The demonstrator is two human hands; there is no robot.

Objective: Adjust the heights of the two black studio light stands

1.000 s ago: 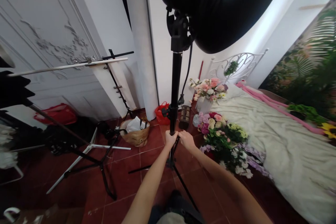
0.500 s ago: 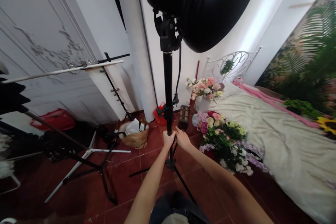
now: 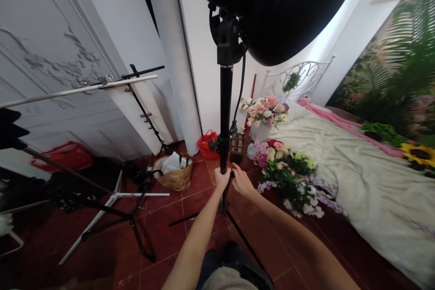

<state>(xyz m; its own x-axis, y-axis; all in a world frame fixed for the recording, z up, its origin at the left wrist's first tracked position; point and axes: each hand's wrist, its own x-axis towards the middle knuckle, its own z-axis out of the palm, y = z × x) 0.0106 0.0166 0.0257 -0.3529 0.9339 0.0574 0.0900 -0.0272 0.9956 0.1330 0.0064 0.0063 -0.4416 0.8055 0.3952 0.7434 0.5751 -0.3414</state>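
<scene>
A black light stand [image 3: 224, 113] rises in front of me with a large black studio lamp [image 3: 292, 4] on top. My left hand [image 3: 222, 178] is wrapped around the lower part of its pole. Beside it, my right hand [image 3: 242, 183] has its fingertips at a small dark knob [image 3: 232, 174] on the pole's right side; the fingers partly cover the knob. A power cord [image 3: 242, 86] hangs from the lamp along the pole, its plug dangling. The stand's legs [image 3: 242, 238] spread over the red tiles below my hands.
On the left are more stands, including one with white legs [image 3: 142, 194], and a basket [image 3: 175, 179]. A red bag [image 3: 208, 146] and a small chest [image 3: 237, 147] sit behind the pole. Artificial flowers [image 3: 288, 172] lie to the right, against a bed with a pale cover [image 3: 367, 190].
The lamp and upper pole have shifted right in view, and the pole stands a little differently against the background. Both hands stay at the same part of the stand.
</scene>
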